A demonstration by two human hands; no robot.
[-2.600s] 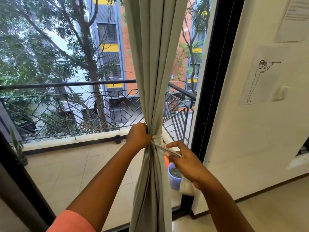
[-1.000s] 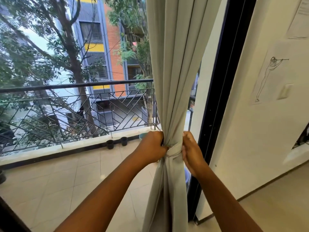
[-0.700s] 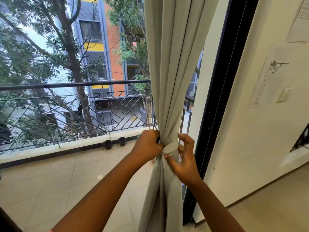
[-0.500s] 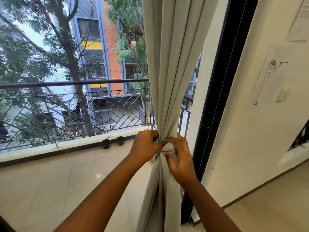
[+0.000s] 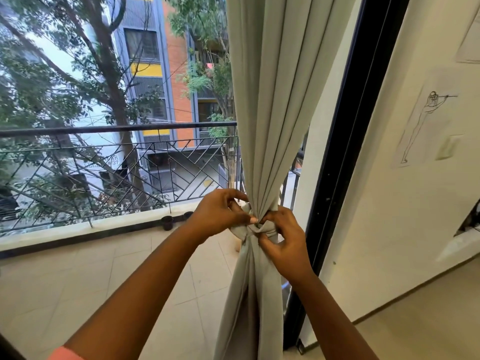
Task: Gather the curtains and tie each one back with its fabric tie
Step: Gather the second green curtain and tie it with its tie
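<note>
**Curtain tie: both hands now working the knot**

The grey curtain (image 5: 270,105) is hanging bunched just left of the black door frame (image 5: 345,141), and that frame is my landmark for everything here. The fabric tie (image 5: 255,227) is wrapping the curtain at its pinched waist, left of the frame's lower half, with a lumpy knot-like fold showing in front.

The left hand (image 5: 220,213) is sitting on the side of the bundle away from the frame, thumb and fingertip pinching narrow on a bit of the tie right at the knot. The right hand (image 5: 284,237) is on the frame side of the bundle, fingers curled in and gripping the tie fabric from just below and beside the knot. So both hands are closed on the tie, not spread wide.

Compared with half a second ago, the right hand is sitting lower and further toward the frame, and the left one is no longer a closed fist around the gathers; its fingers are opening into a fine pinch. The tie is looking more bunched up now. A couple of seconds back the right hand was pulling a loose strip of tie out toward the frame, which is now wrapped in.

The balcony railing (image 5: 117,131) is running off to the far side of the curtain from the frame.
</note>
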